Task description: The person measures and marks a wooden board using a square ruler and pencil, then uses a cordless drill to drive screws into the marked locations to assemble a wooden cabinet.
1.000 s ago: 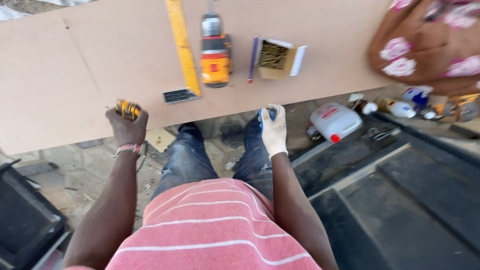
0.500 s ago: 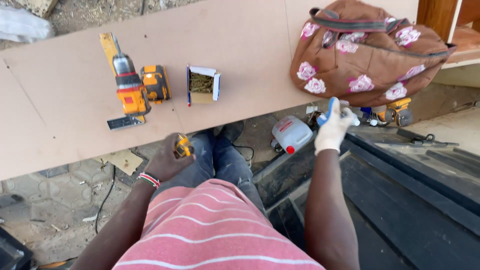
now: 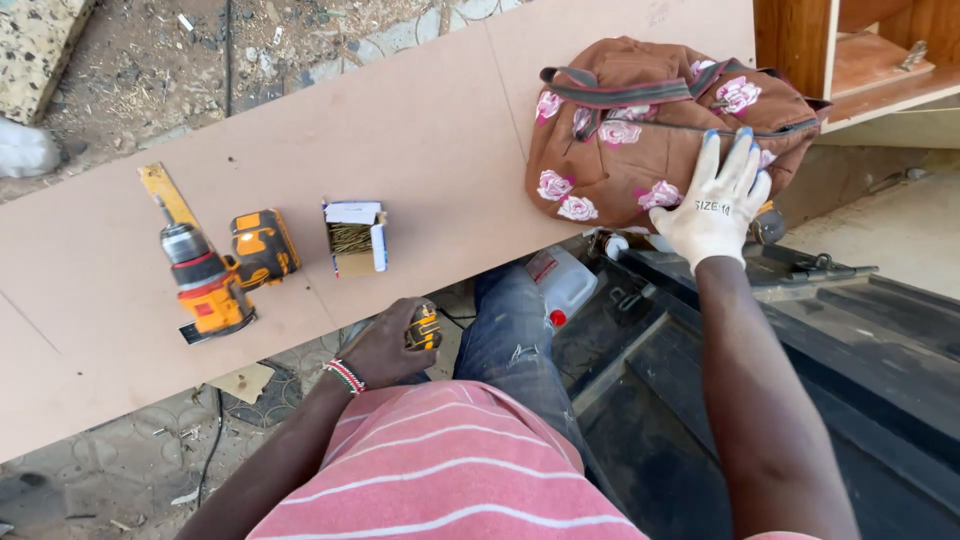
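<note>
My right hand (image 3: 718, 198), in a white glove with blue fingertips, lies flat with spread fingers on a brown backpack with pink flowers (image 3: 620, 130) that rests on a long brown board (image 3: 420, 130). My left hand (image 3: 385, 345) is bare and closed around a small yellow and black tape measure (image 3: 424, 327), held below the board's near edge, above my knee. An orange cordless drill (image 3: 215, 270) and an open box of screws (image 3: 354, 237) lie on the board just beyond my left hand.
A yellow ruler (image 3: 165, 192) lies under the drill. A white plastic jug with a red cap (image 3: 562, 285) sits below the board by my leg. Dark metal panels (image 3: 860, 380) fill the right; wooden furniture (image 3: 850, 50) stands at the top right.
The view swung right along the board. My right hand rose from beneath the board's edge and landed on the backpack. My left hand dropped off the board with the tape measure.
</note>
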